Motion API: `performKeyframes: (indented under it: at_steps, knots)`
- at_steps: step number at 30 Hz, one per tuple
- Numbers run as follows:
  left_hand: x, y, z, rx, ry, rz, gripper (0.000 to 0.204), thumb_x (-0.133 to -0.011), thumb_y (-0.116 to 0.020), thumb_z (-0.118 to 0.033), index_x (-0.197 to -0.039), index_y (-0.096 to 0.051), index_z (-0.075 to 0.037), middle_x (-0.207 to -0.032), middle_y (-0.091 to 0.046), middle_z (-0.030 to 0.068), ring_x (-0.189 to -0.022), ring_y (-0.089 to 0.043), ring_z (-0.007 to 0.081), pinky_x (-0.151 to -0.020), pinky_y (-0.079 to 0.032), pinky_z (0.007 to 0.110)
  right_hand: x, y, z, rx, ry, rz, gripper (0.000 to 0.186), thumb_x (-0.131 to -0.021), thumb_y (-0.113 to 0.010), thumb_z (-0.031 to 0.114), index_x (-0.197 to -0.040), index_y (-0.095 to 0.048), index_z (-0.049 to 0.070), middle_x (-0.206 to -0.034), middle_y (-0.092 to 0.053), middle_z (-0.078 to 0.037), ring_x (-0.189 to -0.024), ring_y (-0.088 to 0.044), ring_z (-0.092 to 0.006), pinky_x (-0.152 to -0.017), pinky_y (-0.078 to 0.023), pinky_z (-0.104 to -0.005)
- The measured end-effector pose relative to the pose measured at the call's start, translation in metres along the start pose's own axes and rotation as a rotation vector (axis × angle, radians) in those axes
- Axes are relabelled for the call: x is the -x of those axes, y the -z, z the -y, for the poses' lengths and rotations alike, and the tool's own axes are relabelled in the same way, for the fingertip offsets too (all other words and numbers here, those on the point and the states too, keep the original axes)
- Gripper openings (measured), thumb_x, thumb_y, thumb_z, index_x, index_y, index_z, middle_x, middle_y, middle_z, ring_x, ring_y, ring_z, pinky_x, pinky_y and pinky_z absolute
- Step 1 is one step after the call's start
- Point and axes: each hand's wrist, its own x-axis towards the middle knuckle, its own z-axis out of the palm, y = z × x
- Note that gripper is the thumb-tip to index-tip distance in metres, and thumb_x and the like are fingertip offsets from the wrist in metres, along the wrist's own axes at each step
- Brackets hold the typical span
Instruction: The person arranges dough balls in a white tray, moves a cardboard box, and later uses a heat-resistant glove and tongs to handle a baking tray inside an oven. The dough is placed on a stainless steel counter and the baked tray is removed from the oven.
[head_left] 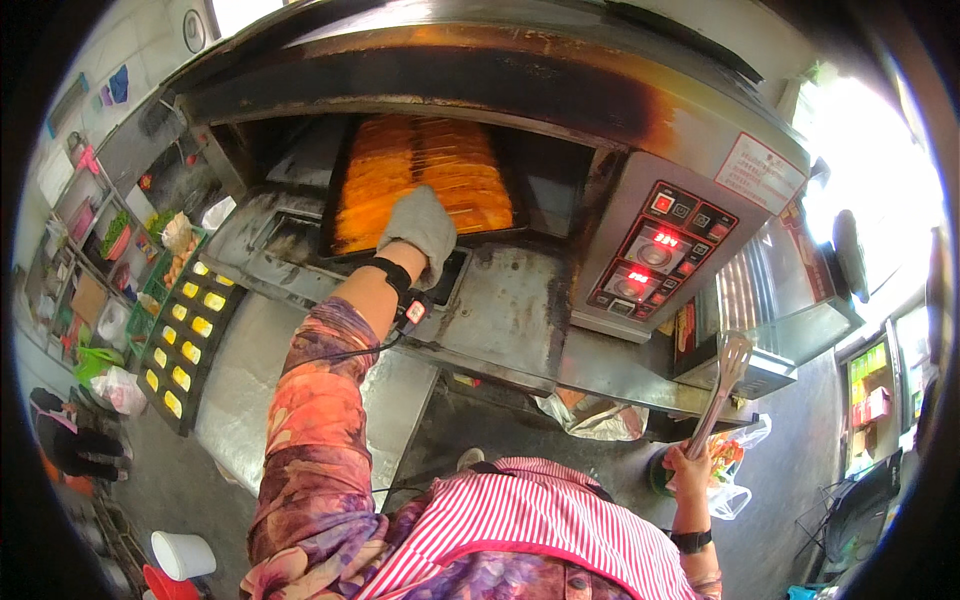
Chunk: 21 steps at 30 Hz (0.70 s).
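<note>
My left hand (418, 232), in a thick grey glove, is closed at the near edge of a black baking tray (332, 215) in the oven mouth; its fingertips are hidden. Rows of orange-brown skewered food (470, 180) cover the tray, with thin sticks along the middle. Out to the right, my bare right hand (688, 468) grips the handle end of metal tongs (712, 405). Their slotted head points up and away, apart from the tray, beside the oven's right end.
The oven's control panel (655, 255) with lit red displays stands right of the opening. A metal ledge (510, 310) runs in front. To the left, a dark mould tray (190, 335) holds small yellow-and-white portions. A glass-sided cabinet (770, 320) stands at right, a white bucket (183, 555) at lower left.
</note>
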Motion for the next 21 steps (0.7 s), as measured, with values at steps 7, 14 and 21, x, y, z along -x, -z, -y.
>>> performKeyframes:
  at_steps: [7,14,21]
  knots:
    - [0.028,0.011,-0.014,0.077,-0.037,-0.052,0.022,-0.081,-0.06,-0.023,-0.095,-0.074,-0.014,-0.104,-0.066,0.0064,-0.105,-0.055,0.027,-0.079,-0.049,0.034,0.003,0.035,-0.026,-0.029,-0.063,-0.065,0.022,-0.079,-0.064,-0.001,-0.087,-0.045,0.007,-0.071,-0.058,-0.005,-0.055,-0.057,-0.0136,-0.049,-0.05,-0.027]
    - [0.082,-0.002,-0.021,-0.017,-0.21,-0.105,0.017,-0.08,-0.059,-0.021,-0.085,-0.075,-0.016,-0.09,-0.068,0.0032,-0.097,-0.056,0.0239,-0.074,-0.049,0.032,-0.022,0.031,-0.034,-0.013,-0.039,0.01,0.022,-0.08,-0.064,0.0,-0.087,-0.045,0.007,-0.07,-0.057,-0.005,-0.055,-0.057,-0.0131,-0.05,-0.05,-0.0265]
    - [0.099,-0.032,0.005,-0.089,-0.311,-0.246,0.018,-0.079,-0.057,-0.018,-0.08,-0.073,-0.011,-0.086,-0.066,0.0045,-0.092,-0.057,0.0246,-0.075,-0.048,0.031,-0.041,0.002,-0.027,0.008,-0.007,0.066,0.023,-0.077,-0.065,0.001,-0.089,-0.045,0.006,-0.069,-0.056,-0.004,-0.055,-0.056,-0.0131,-0.05,-0.049,-0.0259]
